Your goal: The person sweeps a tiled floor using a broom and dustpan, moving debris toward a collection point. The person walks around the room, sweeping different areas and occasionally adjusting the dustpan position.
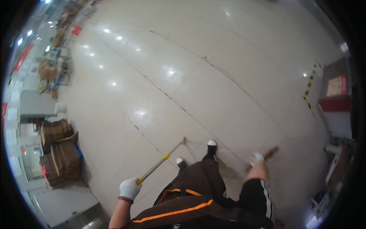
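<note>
In a white glove, my left hand (pixel 130 189) is closed around the yellow end of a long grey pole (pixel 154 168). The pole slants ahead and to the right, with another yellow fitting partway along. Its far end, a small dark piece, is close to the floor just ahead of my shoes; its exact kind is unclear. My right hand (pixel 256 158), also gloved in white, hangs out to the right, closed on a narrow brown piece (pixel 270 152) that looks like cardboard. Blur hides those fingers' detail.
Pale glossy tiles (pixel 152 95) cover the floor. Flattened cardboard stacks (pixel 65 152) stand at left, beyond a grey cabinet (pixel 61 202). Goods line the far left wall. At right are black-and-yellow floor tape (pixel 309 86), a bin-like box (pixel 335 103) and white metal parts (pixel 333 164).
</note>
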A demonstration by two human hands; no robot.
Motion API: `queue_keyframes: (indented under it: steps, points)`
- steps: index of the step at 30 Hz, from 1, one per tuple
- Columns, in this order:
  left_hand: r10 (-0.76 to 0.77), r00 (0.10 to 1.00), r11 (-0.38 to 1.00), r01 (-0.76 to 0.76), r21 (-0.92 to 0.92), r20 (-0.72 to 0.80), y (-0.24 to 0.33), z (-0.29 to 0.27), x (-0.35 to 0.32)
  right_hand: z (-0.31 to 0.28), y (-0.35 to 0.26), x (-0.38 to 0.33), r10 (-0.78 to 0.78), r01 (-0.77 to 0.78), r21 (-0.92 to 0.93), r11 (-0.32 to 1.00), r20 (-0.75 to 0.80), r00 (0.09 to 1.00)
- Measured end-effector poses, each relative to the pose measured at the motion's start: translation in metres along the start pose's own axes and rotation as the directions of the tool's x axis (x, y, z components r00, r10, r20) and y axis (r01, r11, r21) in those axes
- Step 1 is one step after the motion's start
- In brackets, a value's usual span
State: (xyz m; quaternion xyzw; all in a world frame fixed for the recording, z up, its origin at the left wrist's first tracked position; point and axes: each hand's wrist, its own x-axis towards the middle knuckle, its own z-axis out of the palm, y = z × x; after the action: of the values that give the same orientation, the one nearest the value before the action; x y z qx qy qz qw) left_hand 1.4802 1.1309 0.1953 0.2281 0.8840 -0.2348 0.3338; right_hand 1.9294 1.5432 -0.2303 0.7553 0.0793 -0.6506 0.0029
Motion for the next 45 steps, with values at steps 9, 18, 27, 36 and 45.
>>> queue_keyframes:
  steps: [9, 18, 27, 36, 45]
  points:
    - [-0.029, 0.997, 0.999, 0.031, 0.033, -0.073, 0.019, 0.001, 0.018, 0.424, -0.009, -0.063, 0.098, 0.031, -0.345, 0.938, 0.351, 0.931]
    - [0.012, 0.998, 0.996, -0.006, 0.094, -0.059, -0.023, 0.001, 0.045, 0.452, -0.001, -0.146, -0.367, 0.77, -0.393, 0.503, 0.709, 0.602]
    - [0.118, 0.992, 0.978, -0.11, 0.179, -0.037, -0.066, -0.027, 0.096, 0.249, 0.021, -0.17, -0.558, 0.548, -0.608, 0.574, 0.2, 0.806]
    - [0.105, 0.994, 0.983, -0.106, 0.147, 0.014, 0.028, -0.106, 0.098, -0.022, -0.013, 0.005, 0.247, -0.217, 0.149, 0.965, -0.233, 0.941]
    - [-0.055, 0.994, 0.994, 0.046, 0.1, 0.089, 0.195, -0.176, 0.081, -0.144, -0.15, -0.003, 0.303, -0.196, 0.508, 0.838, -0.136, 0.943]
